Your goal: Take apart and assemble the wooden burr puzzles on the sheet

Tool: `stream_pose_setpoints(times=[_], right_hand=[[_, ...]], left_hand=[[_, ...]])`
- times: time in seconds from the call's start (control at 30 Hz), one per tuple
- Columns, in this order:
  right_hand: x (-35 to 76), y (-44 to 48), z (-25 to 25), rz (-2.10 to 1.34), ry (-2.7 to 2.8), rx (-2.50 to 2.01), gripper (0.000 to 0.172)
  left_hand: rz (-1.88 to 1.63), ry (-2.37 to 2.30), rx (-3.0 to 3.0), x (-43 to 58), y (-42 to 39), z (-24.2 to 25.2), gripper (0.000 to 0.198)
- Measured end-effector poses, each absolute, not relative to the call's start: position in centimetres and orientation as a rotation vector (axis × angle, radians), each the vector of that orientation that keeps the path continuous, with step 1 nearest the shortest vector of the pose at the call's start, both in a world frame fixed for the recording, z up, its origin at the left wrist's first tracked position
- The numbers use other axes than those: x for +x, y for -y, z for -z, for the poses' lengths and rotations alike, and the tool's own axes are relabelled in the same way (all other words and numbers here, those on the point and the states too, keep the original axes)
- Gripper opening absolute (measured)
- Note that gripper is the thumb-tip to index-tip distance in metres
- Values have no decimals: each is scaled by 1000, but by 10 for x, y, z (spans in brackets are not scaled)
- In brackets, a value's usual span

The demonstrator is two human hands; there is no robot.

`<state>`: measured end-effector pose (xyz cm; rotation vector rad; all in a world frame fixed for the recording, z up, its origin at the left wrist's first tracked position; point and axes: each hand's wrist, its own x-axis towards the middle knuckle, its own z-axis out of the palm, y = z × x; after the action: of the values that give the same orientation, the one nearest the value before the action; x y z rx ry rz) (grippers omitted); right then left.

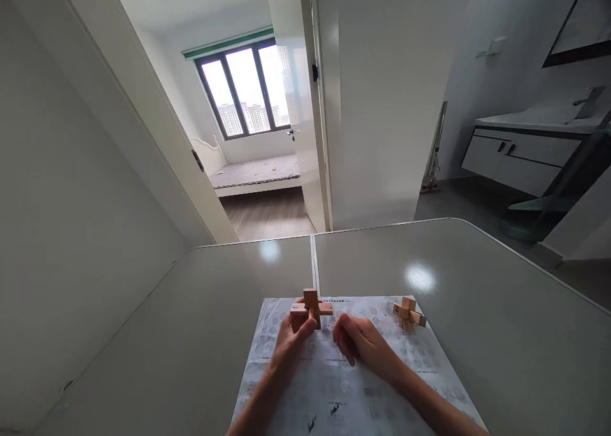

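Glossy grey-green table (200, 347), seen from above, fills the foreground of a pale-walled interior. At its middle, a wooden burr puzzle (310, 298) of crossed square bars is held over the far edge of a printed sheet (348, 394); whether it touches the paper cannot be told. The left hand (289, 340) is closed about its near side, thumb along the front. The right hand (363, 340) is just beside, apart from the wood, its fingers loosely curled; nothing shows in it, though the palm is hidden. Judged by appearance, the puzzle should be light, stiff and smooth without being slippery, sturdy in its bars but liable to loosen at the joints; the crossing offers a surer hold than the projecting ends. Dark lettering on its left-pointing bar is illegible. A second wooden burr puzzle (409, 315) rests near the sheet's far right corner, bearing a mark resembling a "2". Diagrams and captions on the sheet are too small to read; no brand is legible. Beyond: an open door (303, 149), a bed (258, 170) and a window (241, 89)
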<state>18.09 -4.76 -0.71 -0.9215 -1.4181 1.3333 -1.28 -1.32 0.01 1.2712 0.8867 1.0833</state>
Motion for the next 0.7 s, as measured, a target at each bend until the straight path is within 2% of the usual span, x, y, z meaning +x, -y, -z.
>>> stream_pose_setpoints(times=[0.1, 0.27, 0.47, 0.7], right_hand=[[184, 42, 8, -1460, 1334, -858, 70], [189, 39, 10, -1475, 1326, -815, 60], [190, 37, 16, -1692, 1130, -710, 50], [190, 37, 23, -1922, 1005, -590, 50]], left_hand=[[-1042, -836, 1346, -11, 16, -1, 81], [-1009, -865, 1445, -9, 21, -2, 82], [-994, -874, 1474, -9, 22, -6, 80], [-985, -810, 1488, -10, 21, -2, 79]])
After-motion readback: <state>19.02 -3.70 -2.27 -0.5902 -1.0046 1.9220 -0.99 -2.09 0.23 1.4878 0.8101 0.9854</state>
